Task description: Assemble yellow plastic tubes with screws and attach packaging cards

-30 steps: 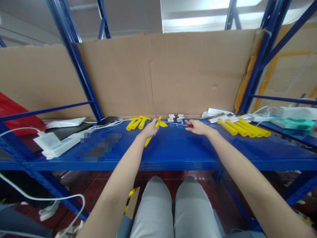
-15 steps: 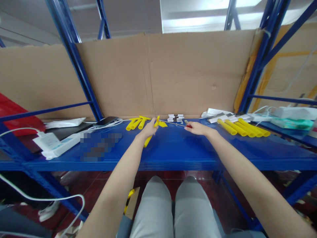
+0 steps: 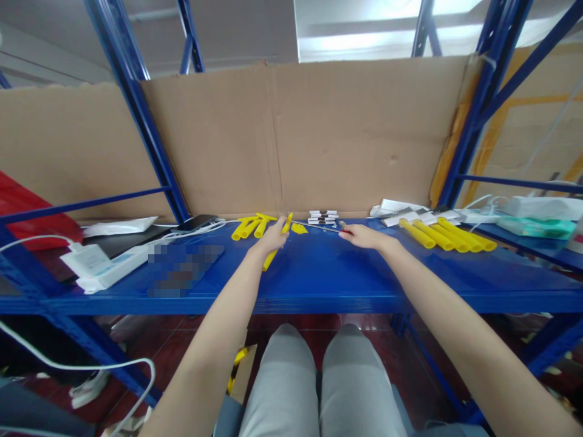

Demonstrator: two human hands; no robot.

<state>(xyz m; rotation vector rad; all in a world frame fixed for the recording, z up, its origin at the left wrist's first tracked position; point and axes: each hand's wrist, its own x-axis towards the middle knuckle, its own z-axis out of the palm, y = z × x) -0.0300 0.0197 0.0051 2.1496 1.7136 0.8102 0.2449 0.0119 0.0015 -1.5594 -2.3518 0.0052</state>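
Note:
My left hand [image 3: 272,237] is closed around a yellow T-shaped plastic handle [image 3: 269,261], whose lower end sticks out below the palm. In my right hand [image 3: 363,235] is a screwdriver [image 3: 324,228] with a reddish handle; its thin metal shaft points left toward the yellow handle. A small flat yellow piece [image 3: 299,228] lies between the hands. Left of my left hand rest several more yellow T-shaped handles [image 3: 249,228]. Behind the shaft sits a small stack of white and dark packets [image 3: 323,216]. Tiny bits near the right fingertips are too small to name.
Several yellow tubes with flat ends [image 3: 449,235] lie on the right of the blue shelf [image 3: 328,285]. A white power strip [image 3: 116,270] with a plug, cables and a phone [image 3: 200,222] are at left. Cardboard [image 3: 319,133] stands behind; blue posts flank it.
My left hand and the yellow handle have shifted very slightly left, away from the small yellow piece. The right hand with the screwdriver stays almost in place.

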